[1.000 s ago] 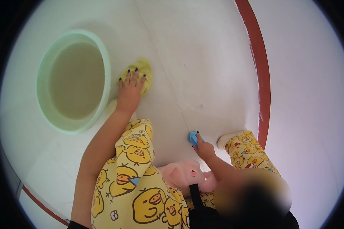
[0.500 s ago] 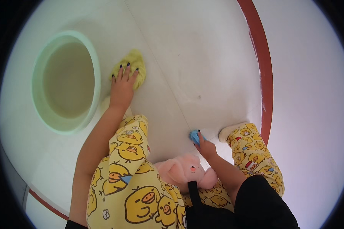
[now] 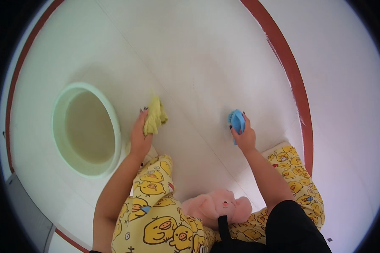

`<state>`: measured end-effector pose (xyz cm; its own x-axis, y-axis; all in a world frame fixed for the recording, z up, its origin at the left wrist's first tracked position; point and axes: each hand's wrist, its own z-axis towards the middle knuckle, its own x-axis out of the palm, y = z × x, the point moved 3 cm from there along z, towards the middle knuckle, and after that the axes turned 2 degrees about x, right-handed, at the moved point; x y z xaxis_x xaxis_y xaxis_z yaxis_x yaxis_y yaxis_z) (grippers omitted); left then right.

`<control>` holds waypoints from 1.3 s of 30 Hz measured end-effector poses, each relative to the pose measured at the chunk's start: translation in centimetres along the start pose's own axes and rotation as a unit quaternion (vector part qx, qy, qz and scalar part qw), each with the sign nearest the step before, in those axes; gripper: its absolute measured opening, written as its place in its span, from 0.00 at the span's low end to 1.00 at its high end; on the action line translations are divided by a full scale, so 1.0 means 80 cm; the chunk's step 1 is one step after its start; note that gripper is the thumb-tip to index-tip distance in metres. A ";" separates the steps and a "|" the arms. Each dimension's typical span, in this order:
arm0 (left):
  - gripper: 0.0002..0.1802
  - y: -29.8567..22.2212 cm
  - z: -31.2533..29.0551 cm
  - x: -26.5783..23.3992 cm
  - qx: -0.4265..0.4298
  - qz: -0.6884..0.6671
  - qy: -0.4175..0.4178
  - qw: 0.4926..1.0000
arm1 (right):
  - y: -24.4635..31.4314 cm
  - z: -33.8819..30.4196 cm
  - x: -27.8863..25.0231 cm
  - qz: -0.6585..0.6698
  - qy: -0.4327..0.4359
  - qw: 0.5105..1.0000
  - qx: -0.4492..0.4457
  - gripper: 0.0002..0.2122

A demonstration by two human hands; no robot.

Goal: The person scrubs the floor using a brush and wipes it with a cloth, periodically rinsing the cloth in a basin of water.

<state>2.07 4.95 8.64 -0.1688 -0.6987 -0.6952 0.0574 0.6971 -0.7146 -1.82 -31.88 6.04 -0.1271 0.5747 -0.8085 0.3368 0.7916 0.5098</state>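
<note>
Bunched in my left hand (image 3: 140, 134) is a yellow-green cloth (image 3: 156, 117), raised a little from the pale tiled floor (image 3: 190, 63). Just left of that hand stands a light green basin (image 3: 58, 126) holding murky water (image 3: 90, 128). My right hand (image 3: 245, 137) grips a small blue scrubbing brush (image 3: 237, 121) by its back. Its bristles face left, and the brush appears to be off the floor. Fingers partly cover both the cloth and the brush.
A dark red baseboard (image 3: 297, 90) curves along the right wall. Another red strip (image 3: 14, 84) runs along the left. A pink plush toy (image 3: 215, 206) rests between my legs, which wear yellow patterned trousers (image 3: 158, 227). A grey panel (image 3: 27, 211) stands at lower left.
My left hand has gathered up the cloth that lay flat beneath it on the floor. My right hand has moved up and right with the brush. The view has shifted.
</note>
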 end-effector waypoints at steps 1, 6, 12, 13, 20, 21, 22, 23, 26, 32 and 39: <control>0.32 -0.010 0.004 -0.003 -0.082 -0.152 -0.009 0.985 | 0.002 0.015 -0.003 0.003 -0.038 0.999 -0.023 0.32; 0.30 -0.075 0.056 -0.057 -0.197 -0.345 -0.059 0.916 | -0.004 0.046 -0.017 0.022 -0.099 0.995 0.022 0.32; 0.31 -0.058 0.168 -0.119 -0.140 -0.197 -0.131 0.961 | -0.056 0.040 -0.025 -0.055 -0.124 0.987 0.087 0.31; 0.31 -0.051 0.192 -0.132 -0.123 -0.136 -0.175 0.967 | -0.051 0.040 -0.026 -0.044 -0.125 0.987 0.094 0.31; 0.31 0.028 0.277 -0.197 -0.136 0.052 -0.262 0.954 | -0.024 0.038 -0.025 0.008 -0.146 0.985 0.096 0.31; 0.31 0.025 0.281 -0.201 -0.134 0.059 -0.267 0.953 | -0.022 0.036 -0.029 0.014 -0.149 0.984 0.100 0.31; 0.31 0.022 0.285 -0.209 -0.130 0.063 -0.265 0.953 | -0.020 0.036 -0.032 0.019 -0.150 0.983 0.103 0.31; 0.32 0.016 0.286 -0.207 -0.174 0.002 -0.237 0.956 | -0.021 0.033 -0.034 0.022 -0.154 0.983 0.093 0.30; 0.35 -0.011 0.290 -0.202 -0.219 -0.061 -0.163 0.960 | -0.017 0.029 -0.042 0.037 -0.155 0.983 0.090 0.30; 0.41 -0.027 0.290 -0.188 -0.217 0.209 -0.138 0.944 | 0.000 0.024 -0.051 0.075 -0.147 0.983 0.083 0.30; 0.45 -0.034 0.227 -0.097 -0.034 0.365 0.034 0.930 | -0.015 0.015 -0.045 0.059 -0.128 0.986 0.088 0.30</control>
<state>21.10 5.59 14.58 -0.1717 -0.0245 -0.9848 0.1192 0.9918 -0.0455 -0.66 -35.16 8.02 0.1558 0.5717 -0.8055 0.4943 0.6609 0.5647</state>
